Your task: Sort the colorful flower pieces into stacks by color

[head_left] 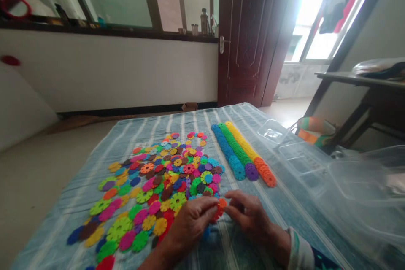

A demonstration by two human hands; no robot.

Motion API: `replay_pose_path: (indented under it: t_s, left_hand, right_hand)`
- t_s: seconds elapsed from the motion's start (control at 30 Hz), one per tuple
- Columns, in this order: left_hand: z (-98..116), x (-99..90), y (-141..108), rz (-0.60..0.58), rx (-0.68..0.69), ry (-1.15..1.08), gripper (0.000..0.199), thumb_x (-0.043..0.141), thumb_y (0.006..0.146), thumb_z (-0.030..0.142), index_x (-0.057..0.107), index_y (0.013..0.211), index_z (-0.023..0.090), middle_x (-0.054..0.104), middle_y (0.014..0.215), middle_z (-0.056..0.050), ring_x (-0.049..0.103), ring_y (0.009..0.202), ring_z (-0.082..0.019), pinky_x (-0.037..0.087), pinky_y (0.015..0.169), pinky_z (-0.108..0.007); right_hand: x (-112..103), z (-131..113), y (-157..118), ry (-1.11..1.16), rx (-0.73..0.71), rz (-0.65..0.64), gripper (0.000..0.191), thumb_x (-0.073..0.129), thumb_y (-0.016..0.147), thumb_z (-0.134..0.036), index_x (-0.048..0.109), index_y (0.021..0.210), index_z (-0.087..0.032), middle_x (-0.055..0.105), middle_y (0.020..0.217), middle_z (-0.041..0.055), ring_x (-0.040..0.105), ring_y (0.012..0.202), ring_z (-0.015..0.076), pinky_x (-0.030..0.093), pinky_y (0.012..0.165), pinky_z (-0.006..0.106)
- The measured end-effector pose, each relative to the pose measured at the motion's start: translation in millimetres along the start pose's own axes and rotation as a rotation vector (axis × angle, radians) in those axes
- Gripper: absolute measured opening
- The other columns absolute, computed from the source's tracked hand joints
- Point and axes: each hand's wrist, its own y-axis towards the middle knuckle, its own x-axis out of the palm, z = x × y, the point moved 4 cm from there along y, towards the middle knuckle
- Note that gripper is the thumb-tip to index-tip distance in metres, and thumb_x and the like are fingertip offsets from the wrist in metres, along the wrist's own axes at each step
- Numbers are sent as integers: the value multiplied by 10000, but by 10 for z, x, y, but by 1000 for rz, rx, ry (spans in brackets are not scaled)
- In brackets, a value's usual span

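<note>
Near the front middle of the cloth, my left hand point(193, 223) pinches an orange notched disc point(220, 207) between thumb and fingers. My right hand point(248, 215) has its thumb and index finger at the right edge of the same disc, closed on it. To the left spreads a loose pile of notched plastic discs point(177, 201) in many colours. Beyond my right hand lie three overlapping rows: a blue row point(228, 152), a green row point(234, 145) ending in purple discs point(252, 171), and a yellow row point(242, 141) ending in orange discs point(265, 171).
A striped blue cloth point(107, 147) covers the surface. Clear plastic containers point(303, 158) stand along its right side. Farther right is a dark table point(363, 79). Behind are a brown door point(249, 29) and a ledge point(142, 33) with a bottle point(204, 21).
</note>
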Motion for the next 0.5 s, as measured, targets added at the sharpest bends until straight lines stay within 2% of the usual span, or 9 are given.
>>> replay_pose_path:
  t_s: [0.13, 0.33, 0.43, 0.5]
  left_hand:
    - [-45, 218, 45, 53, 53, -52, 283, 492, 869, 372, 695, 800, 187, 687, 775, -23, 621, 714, -142, 497, 664, -202]
    - [-79, 312, 43, 142, 117, -23, 255, 498, 867, 337, 704, 940, 206, 724, 868, -26, 670, 760, -149, 526, 695, -211]
    - [-22, 223, 17, 232, 150, 109, 227, 532, 847, 321, 708, 937, 210, 733, 891, -26, 673, 818, -159, 521, 748, -223]
    - [8, 100, -1, 291, 152, 171, 218, 533, 844, 325, 709, 885, 203, 731, 848, -24, 670, 784, -157, 520, 718, -222]
  right_hand:
    - [-94, 8, 35, 79, 88, 4, 182, 569, 843, -308, 655, 779, -160, 544, 578, -26, 458, 522, 90, 371, 522, 208]
    - [-146, -28, 97, 122, 147, -186, 130, 577, 802, -256, 657, 744, -170, 593, 609, -20, 505, 563, 97, 385, 554, 212]
    - [-384, -8, 161, 65, 181, -264, 134, 567, 788, -245, 634, 696, -174, 562, 572, -33, 486, 537, 87, 366, 528, 205]
    - [-669, 82, 196, 2, 275, -236, 158, 537, 791, -267, 617, 690, -176, 534, 554, -40, 460, 492, 81, 347, 483, 199]
